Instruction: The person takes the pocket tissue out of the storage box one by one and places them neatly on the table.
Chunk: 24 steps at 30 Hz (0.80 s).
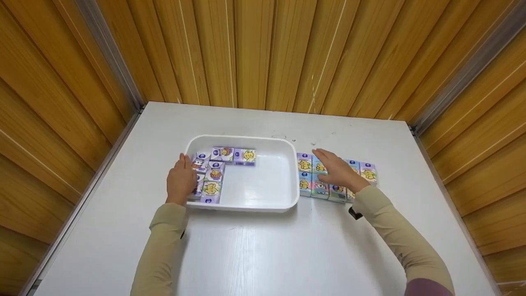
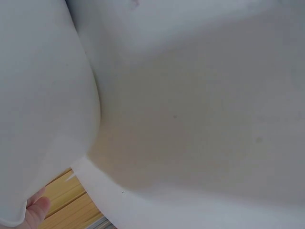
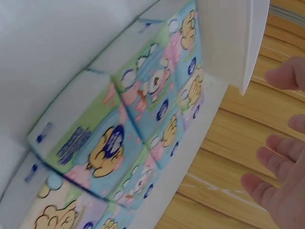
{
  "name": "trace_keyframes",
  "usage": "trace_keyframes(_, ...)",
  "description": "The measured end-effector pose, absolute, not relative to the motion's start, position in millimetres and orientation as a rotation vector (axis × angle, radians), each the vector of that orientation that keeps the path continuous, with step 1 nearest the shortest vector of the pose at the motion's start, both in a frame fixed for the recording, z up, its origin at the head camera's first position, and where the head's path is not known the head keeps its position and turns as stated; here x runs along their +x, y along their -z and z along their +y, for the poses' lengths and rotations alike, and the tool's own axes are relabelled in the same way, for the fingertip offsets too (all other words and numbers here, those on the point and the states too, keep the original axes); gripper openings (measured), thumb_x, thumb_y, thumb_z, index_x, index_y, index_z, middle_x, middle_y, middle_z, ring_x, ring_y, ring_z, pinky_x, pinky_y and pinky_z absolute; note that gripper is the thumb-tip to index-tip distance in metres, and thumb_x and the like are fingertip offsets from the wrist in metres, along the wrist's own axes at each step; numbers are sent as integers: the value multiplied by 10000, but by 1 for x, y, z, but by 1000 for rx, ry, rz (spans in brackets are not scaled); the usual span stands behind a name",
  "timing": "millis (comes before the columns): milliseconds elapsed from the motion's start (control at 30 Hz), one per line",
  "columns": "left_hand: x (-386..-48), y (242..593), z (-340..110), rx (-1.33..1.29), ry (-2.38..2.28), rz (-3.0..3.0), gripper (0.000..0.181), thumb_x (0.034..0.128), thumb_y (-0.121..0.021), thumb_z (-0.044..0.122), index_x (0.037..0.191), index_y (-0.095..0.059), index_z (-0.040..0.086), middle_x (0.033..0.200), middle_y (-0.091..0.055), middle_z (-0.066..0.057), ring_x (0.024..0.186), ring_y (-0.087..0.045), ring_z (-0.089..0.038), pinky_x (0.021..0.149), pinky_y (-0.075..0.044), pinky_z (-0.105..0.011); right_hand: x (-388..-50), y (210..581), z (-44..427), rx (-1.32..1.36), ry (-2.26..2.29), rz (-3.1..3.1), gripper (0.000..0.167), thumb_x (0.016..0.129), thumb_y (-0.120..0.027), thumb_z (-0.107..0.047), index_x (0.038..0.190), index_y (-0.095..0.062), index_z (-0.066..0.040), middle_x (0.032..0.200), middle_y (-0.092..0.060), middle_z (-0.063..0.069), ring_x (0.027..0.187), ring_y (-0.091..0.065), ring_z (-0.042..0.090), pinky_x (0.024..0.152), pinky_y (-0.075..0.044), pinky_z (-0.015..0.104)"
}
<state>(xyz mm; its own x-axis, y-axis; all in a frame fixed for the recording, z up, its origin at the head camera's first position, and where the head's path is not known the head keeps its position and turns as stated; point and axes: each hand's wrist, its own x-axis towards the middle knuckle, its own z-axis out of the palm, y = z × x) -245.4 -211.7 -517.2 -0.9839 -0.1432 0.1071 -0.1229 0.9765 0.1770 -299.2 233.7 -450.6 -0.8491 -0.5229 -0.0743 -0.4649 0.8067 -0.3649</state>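
Note:
In the head view my left hand [image 1: 181, 179] holds the left rim of a white plastic tray [image 1: 242, 208]. The left wrist view shows its fingertips [image 2: 39, 208] against the outside of that rim; the thumb is hidden. Inside the tray, several small tissue packs with cartoon animals [image 1: 211, 188] line the left side, and two more [image 1: 244, 156] lie along the back wall. My right hand [image 1: 339, 170] hovers with fingers spread over a block of tissue packs [image 1: 320, 187] right of the tray. Nothing is in its grasp, and it partly covers the block.
The tray and the packs stand on a white table [image 1: 246, 250]. Wood-patterned panels [image 1: 254, 53] enclose it at the back and both sides. The block of packs lies close against the tray's right wall [image 3: 233, 38].

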Motion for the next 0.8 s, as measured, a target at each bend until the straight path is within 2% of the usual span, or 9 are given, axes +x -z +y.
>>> trace_keyframes(267, -246, 519, -211, 219, 255, -3001, 573, 902, -412, 212, 1355, -228, -86, 1408, -246, -259, 1143, -423, -403, 941, -385, -486, -303, 435, 189, -955, 507, 2820, 741, 780, -638, -260, 1400, -253, -135, 1443, -261, 116, 1315, -260, 315, 1041, -256, 527)
trace_keyframes(400, -246, 519, -211, 235, 281, -3005, 579, 906, -412, 218, 1366, -212, -72, 1419, -233, -246, 1155, -417, -399, 960, -373, -483, -304, 425, 167, -1022, 444, 2803, 729, 788, -618, -269, 1401, -252, -125, 1448, -252, 111, 1318, -257, 308, 1050, -263, 498)
trace_keyframes(800, -246, 520, -211, 223, 279, -2996, 579, 901, -426, 224, 1357, -234, -78, 1419, -232, -248, 1192, -389, -388, 967, -365, -478, -316, 425, 112, -1014, 498, 2692, 640, 811, -590, -243, 1379, -314, -139, 1445, -270, 87, 1330, -246, 271, 1074, -246, 449)
